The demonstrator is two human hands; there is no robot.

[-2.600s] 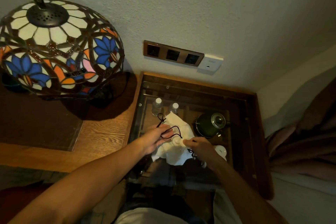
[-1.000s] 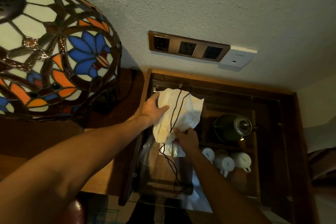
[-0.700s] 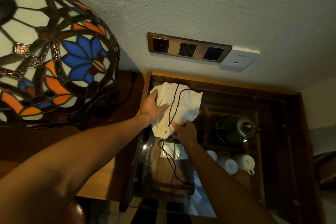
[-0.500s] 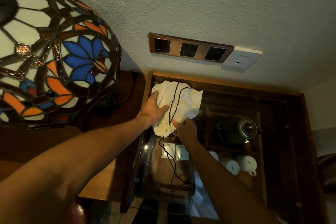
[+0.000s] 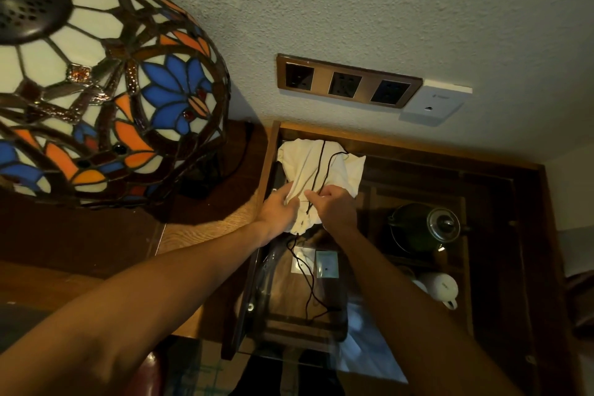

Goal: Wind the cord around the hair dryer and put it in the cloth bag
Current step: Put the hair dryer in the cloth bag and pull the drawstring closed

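A white cloth bag (image 5: 318, 167) lies bulging at the far left corner of a glass-topped table, close to the wall. Its black drawstring (image 5: 316, 170) runs across the cloth and trails down over the glass toward me. My left hand (image 5: 278, 210) grips the gathered neck of the bag from the left. My right hand (image 5: 332, 206) pinches the same neck and the drawstring from the right. The hair dryer and its cord are hidden; I cannot tell whether they are inside the bag.
A stained-glass lamp (image 5: 96, 87) fills the left on a wooden desk (image 5: 199, 231). A socket strip (image 5: 348, 81) and a white wall box (image 5: 434, 104) sit above the table. Under the glass are a dark kettle (image 5: 424, 228) and white cups (image 5: 438, 288).
My left hand slid from the bag's upper left side down to its neck, meeting the right hand. The bag stays in the same corner. Earlier, both hands held it nearer the table's middle.
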